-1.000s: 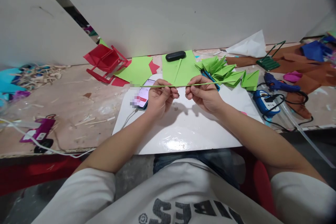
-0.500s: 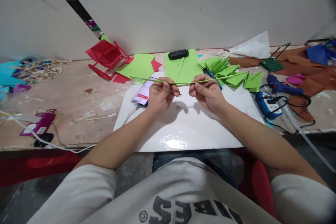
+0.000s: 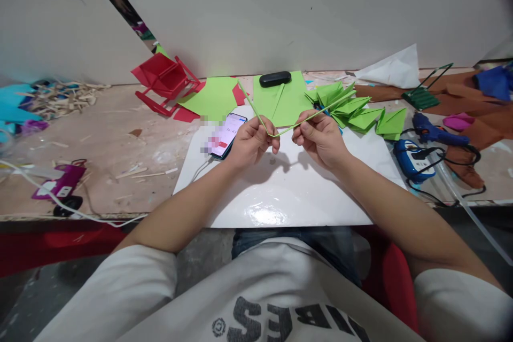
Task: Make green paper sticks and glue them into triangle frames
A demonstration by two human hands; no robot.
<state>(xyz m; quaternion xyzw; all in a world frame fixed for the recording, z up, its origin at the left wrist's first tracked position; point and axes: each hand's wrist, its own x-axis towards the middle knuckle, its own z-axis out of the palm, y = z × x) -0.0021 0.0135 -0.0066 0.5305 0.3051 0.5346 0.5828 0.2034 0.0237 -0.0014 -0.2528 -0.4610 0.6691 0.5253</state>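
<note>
2 white wall panels (image 3: 304,10) back a scuffed wooden bench (image 3: 120,160) above grey floor (image 3: 204,262).

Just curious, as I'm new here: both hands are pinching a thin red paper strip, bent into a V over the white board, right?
Not quite: the paper strip is green, not red. The head view shows the left hand and right hand pinching it, bent into a V over the white board.

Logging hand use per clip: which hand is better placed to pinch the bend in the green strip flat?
Left, most likely. The green strip is bent into a V, and the bend sits right against the left hand. The right hand holds the other leg, farther from the bend.
</note>
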